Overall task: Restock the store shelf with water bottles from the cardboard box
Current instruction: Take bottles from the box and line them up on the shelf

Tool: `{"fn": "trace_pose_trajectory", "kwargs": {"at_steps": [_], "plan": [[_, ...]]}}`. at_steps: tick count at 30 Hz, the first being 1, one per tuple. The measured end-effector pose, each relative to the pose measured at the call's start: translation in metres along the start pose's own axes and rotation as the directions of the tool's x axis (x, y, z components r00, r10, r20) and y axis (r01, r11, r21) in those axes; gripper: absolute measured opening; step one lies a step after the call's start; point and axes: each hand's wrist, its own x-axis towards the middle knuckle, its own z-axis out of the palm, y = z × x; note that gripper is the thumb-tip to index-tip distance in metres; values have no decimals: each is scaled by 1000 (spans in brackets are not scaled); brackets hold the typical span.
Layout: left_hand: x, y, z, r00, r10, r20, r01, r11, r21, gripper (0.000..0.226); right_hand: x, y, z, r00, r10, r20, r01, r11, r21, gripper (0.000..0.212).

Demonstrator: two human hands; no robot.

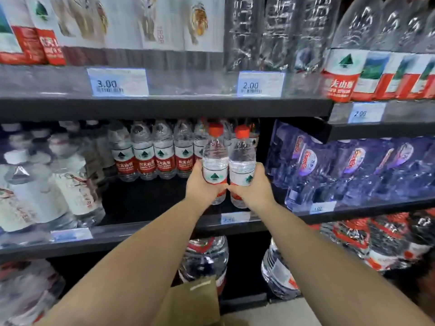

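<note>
Dark middle shelf (146, 198): red-labelled bottles (153, 158) lined upright along the back, white-labelled bottles (47, 184) crowding the left, blue bottles (341, 170) packed at right, price tag (235, 217) on its front edge.

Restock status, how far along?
Done: back row already stands on the shelf. In hand: left hand grips left bottle, right hand grips right bottle, both upright at the front. Left: bare shelf to fill; box contents unseen.
</note>
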Motion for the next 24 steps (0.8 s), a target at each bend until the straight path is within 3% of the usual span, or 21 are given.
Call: {"fn": "trace_pose_trajectory", "kwargs": {"at_steps": [12, 18, 24], "plan": [[56, -35, 18, 993, -31, 114, 7, 979, 203, 81, 58, 50, 8, 990, 112, -91, -113, 994, -9, 66], [76, -37, 34, 996, 7, 86, -24, 980, 196, 77, 98, 64, 12, 985, 136, -107, -139, 990, -27, 60], [92, -45, 36, 990, 106, 92, -125, 961, 247, 74, 149, 64, 31, 985, 152, -82, -156, 986, -57, 78]]}}
